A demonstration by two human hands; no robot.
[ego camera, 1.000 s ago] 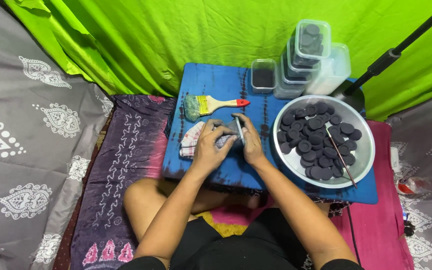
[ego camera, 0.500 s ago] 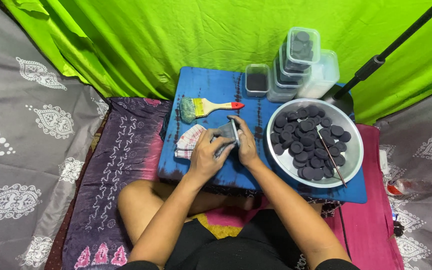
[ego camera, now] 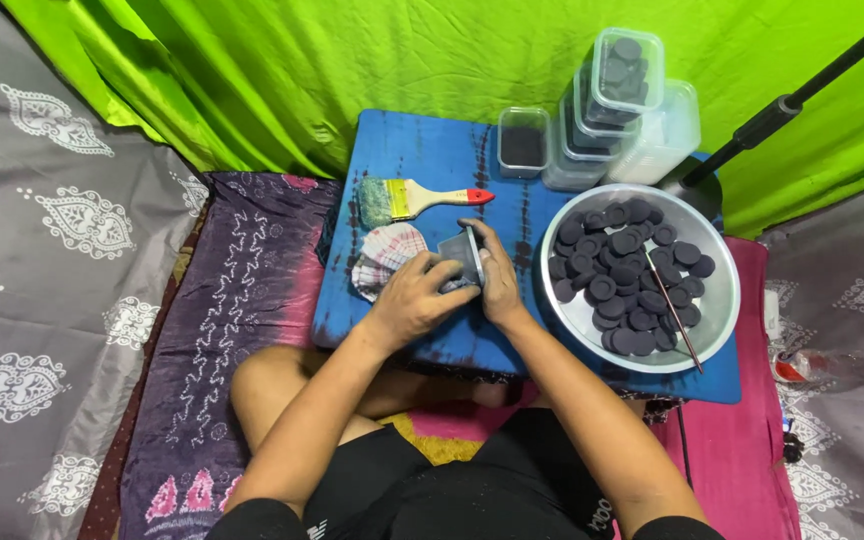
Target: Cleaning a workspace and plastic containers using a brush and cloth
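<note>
Both hands have stayed closed on the small clear plastic container (ego camera: 460, 262) over the blue board (ego camera: 422, 160), barely shifting: the left hand (ego camera: 417, 300) cups its near side, the right hand (ego camera: 497, 280) grips its right edge. Beyond lie a paintbrush (ego camera: 417, 198), a metal bowl (ego camera: 720, 300) of dark discs (ego camera: 622, 275), and stacked clear containers (ego camera: 612, 100) at the far edge.

1 paintbrush (ego camera: 417, 198), 1 metal bowl (ego camera: 722, 300), 4 plastic containers (ego camera: 592, 110), 1 bottle (ego camera: 832, 366), 2 hands (ego camera: 457, 285).
</note>
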